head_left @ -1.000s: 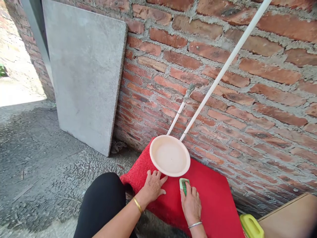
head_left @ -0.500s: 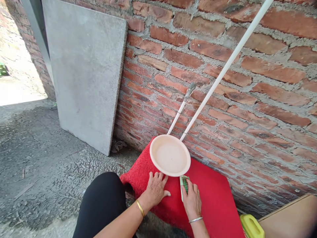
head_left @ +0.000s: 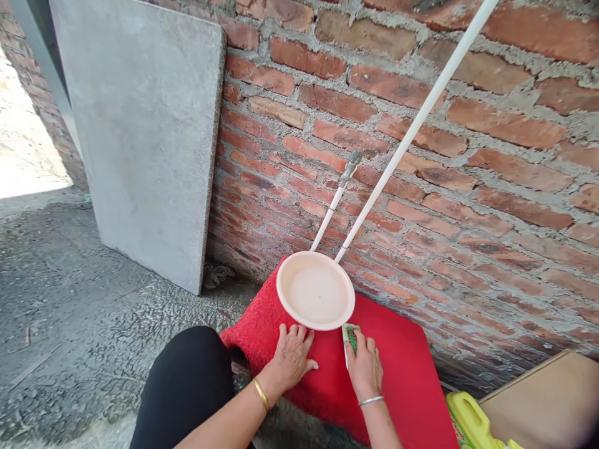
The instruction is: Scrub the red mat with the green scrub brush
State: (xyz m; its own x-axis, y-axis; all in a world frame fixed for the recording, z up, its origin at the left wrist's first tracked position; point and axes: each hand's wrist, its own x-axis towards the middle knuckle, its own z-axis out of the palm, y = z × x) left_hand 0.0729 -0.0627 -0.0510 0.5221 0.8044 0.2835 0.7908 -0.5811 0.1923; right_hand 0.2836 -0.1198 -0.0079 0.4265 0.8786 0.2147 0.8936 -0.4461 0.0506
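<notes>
My left hand lies flat on a red cloth, fingers spread, its fingertips close to the near rim of a pale pink basin. In my right hand is a small scrub brush with green bristles and a pale green edge. Fingers wrap around it, hiding part of it. The brush is at the cloth, just right of the basin's near rim. The basin stands on the cloth's far part, apparently with cloudy water inside.
A brick wall rises behind, with a long white pipe and a shorter capped pipe. A grey slab leans at left. Lower right are a yellow jug and a cardboard box. My knee is at lower left.
My right hand has shifted slightly to the right and away from me with the brush. My left hand stays in place on the cloth. The whole view has moved a little.
</notes>
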